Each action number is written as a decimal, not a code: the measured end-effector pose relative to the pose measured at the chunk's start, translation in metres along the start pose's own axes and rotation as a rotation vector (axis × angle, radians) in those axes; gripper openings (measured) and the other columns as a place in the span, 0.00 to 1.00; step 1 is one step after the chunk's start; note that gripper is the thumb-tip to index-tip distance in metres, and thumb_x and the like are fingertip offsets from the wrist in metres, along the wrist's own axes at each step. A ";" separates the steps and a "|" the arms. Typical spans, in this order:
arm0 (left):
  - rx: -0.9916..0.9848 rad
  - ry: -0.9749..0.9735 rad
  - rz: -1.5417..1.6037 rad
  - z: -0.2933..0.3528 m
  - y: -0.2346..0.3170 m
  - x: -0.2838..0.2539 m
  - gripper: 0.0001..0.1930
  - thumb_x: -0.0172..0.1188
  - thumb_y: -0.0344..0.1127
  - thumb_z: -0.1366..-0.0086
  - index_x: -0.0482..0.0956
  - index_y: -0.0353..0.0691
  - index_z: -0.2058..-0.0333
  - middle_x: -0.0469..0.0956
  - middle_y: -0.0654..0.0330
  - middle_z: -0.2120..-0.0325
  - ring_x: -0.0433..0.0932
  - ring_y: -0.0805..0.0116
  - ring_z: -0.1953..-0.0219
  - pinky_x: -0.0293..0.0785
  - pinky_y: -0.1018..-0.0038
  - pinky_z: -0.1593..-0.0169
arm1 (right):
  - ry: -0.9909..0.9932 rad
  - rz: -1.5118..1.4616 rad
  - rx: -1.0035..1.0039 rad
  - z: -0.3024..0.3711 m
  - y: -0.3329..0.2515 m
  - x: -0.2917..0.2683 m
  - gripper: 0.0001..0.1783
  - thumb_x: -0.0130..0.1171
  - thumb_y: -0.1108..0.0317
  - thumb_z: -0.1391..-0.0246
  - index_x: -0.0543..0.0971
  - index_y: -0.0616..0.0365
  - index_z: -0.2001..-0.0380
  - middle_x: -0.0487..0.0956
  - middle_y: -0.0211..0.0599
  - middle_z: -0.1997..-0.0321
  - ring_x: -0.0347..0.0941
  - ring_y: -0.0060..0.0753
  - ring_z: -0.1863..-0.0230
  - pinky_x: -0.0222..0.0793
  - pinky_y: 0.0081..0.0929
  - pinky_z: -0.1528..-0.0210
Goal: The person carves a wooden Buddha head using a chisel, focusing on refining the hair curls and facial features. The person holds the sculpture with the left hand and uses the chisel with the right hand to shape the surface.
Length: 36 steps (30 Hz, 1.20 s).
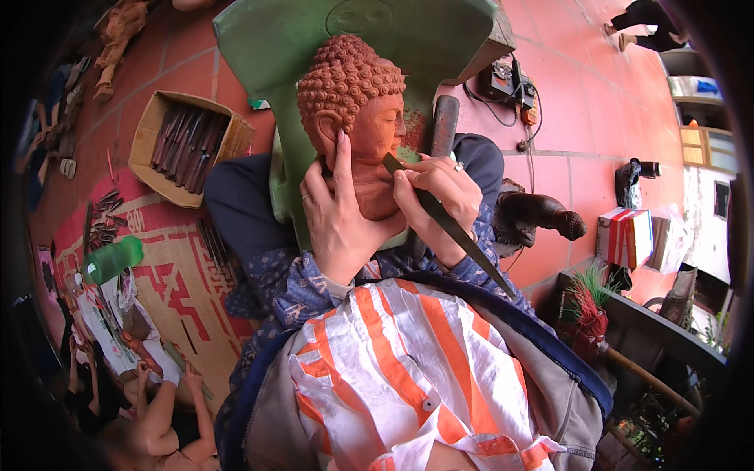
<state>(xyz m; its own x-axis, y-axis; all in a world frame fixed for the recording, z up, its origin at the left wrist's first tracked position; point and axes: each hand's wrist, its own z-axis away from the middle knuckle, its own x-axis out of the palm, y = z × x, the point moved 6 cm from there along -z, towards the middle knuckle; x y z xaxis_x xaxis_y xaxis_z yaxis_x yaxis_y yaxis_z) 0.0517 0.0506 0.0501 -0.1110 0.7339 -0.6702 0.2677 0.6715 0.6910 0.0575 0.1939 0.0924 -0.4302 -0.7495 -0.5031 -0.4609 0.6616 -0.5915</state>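
- Head view: the carved head (353, 118), reddish wood with a curled-hair crown, rests on the person's lap against the green plastic chair (275, 39), face turned toward the person's right.
- The left hand (338, 212) is spread open and laid flat against the cheek and jaw side of the carved head, forefinger pointing up past the ear; it braces rather than clasps.
- The right hand (440, 200) is closed around a long dark chisel (448, 224), pinched near the blade by thumb and fingers, the handle trailing down toward the lap. The tip meets the face near the mouth.
- Risk, as I judge it: the tip sits just beside the left thumb, so a slip across the rounded cheek could run the edge into that hand.
- A second risk: the carved head is steadied only by the lap and one flat palm, so a hard push might roll it and gouge the face.
- A cardboard box of tools (188, 145) lies well apart, at the mat's edge on the tiled floor.
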 end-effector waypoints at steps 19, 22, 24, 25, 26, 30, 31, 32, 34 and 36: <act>-0.018 -0.021 -0.004 0.001 0.002 0.001 0.62 0.77 0.59 0.60 0.54 0.49 0.29 0.62 0.42 0.47 0.67 0.40 0.48 0.68 0.49 0.46 | 0.035 -0.011 -0.129 -0.027 -0.011 0.006 0.09 0.70 0.79 0.61 0.78 0.60 0.78 0.82 0.41 0.72 0.79 0.40 0.74 0.73 0.32 0.69; -0.011 -0.001 -0.056 0.001 0.002 0.004 0.61 0.77 0.58 0.60 0.54 0.49 0.28 0.61 0.43 0.46 0.67 0.40 0.48 0.68 0.49 0.46 | 0.017 0.035 -0.089 0.005 -0.004 0.004 0.09 0.70 0.79 0.61 0.78 0.60 0.78 0.81 0.39 0.73 0.79 0.41 0.73 0.74 0.32 0.68; -0.013 -0.002 -0.100 -0.001 0.004 0.005 0.62 0.77 0.58 0.60 0.53 0.49 0.28 0.61 0.43 0.46 0.67 0.40 0.48 0.68 0.49 0.45 | 0.014 0.012 -0.036 0.010 0.002 0.000 0.09 0.70 0.79 0.60 0.78 0.60 0.78 0.81 0.40 0.73 0.79 0.41 0.72 0.75 0.33 0.67; -0.008 -0.002 -0.077 0.000 0.004 0.004 0.62 0.77 0.58 0.60 0.53 0.49 0.28 0.61 0.43 0.46 0.67 0.40 0.48 0.68 0.49 0.45 | -0.010 0.008 0.006 0.008 0.005 -0.002 0.09 0.70 0.80 0.60 0.78 0.60 0.78 0.82 0.41 0.73 0.79 0.41 0.72 0.75 0.32 0.67; -0.003 -0.003 -0.055 0.001 0.002 0.003 0.62 0.77 0.58 0.60 0.53 0.49 0.28 0.61 0.43 0.46 0.67 0.40 0.48 0.68 0.49 0.45 | 0.016 -0.025 0.016 0.004 0.004 -0.003 0.09 0.70 0.80 0.60 0.78 0.60 0.78 0.82 0.41 0.73 0.79 0.41 0.72 0.75 0.33 0.66; -0.018 -0.017 -0.003 0.003 0.001 0.002 0.62 0.78 0.57 0.60 0.53 0.49 0.28 0.62 0.43 0.47 0.67 0.40 0.48 0.68 0.49 0.46 | 0.026 -0.049 -0.005 -0.021 0.000 0.003 0.09 0.70 0.80 0.59 0.78 0.60 0.78 0.82 0.41 0.72 0.80 0.42 0.71 0.75 0.33 0.65; -0.022 -0.014 -0.006 0.002 0.001 0.002 0.62 0.78 0.57 0.60 0.53 0.49 0.28 0.62 0.43 0.47 0.67 0.40 0.48 0.68 0.49 0.46 | 0.031 -0.045 -0.001 -0.017 0.000 0.002 0.09 0.70 0.80 0.59 0.78 0.60 0.78 0.82 0.41 0.72 0.80 0.42 0.71 0.75 0.33 0.65; -0.013 -0.007 -0.026 0.000 0.003 0.002 0.62 0.78 0.57 0.60 0.53 0.49 0.28 0.62 0.43 0.47 0.67 0.40 0.48 0.68 0.49 0.46 | 0.037 -0.041 0.003 -0.005 0.002 -0.001 0.09 0.70 0.80 0.59 0.78 0.60 0.78 0.82 0.42 0.72 0.80 0.42 0.71 0.76 0.33 0.64; 0.005 -0.001 -0.067 0.000 0.005 0.002 0.62 0.78 0.57 0.61 0.53 0.49 0.28 0.62 0.43 0.47 0.67 0.40 0.48 0.69 0.49 0.46 | 0.005 -0.007 0.016 0.010 0.004 -0.003 0.08 0.70 0.79 0.59 0.78 0.61 0.78 0.82 0.43 0.72 0.80 0.42 0.71 0.76 0.34 0.63; 0.007 0.004 -0.037 0.001 0.003 0.002 0.62 0.78 0.57 0.60 0.52 0.49 0.28 0.62 0.43 0.47 0.67 0.40 0.48 0.69 0.49 0.46 | 0.027 -0.054 0.024 0.008 0.005 -0.006 0.08 0.70 0.79 0.59 0.78 0.61 0.77 0.82 0.42 0.72 0.80 0.43 0.71 0.76 0.34 0.63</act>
<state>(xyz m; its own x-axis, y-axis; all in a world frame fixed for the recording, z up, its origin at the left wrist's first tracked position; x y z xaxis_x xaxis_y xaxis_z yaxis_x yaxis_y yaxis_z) 0.0534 0.0537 0.0510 -0.1252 0.7089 -0.6941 0.2701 0.6976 0.6637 0.0644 0.2018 0.0873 -0.4259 -0.7830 -0.4533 -0.4656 0.6193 -0.6322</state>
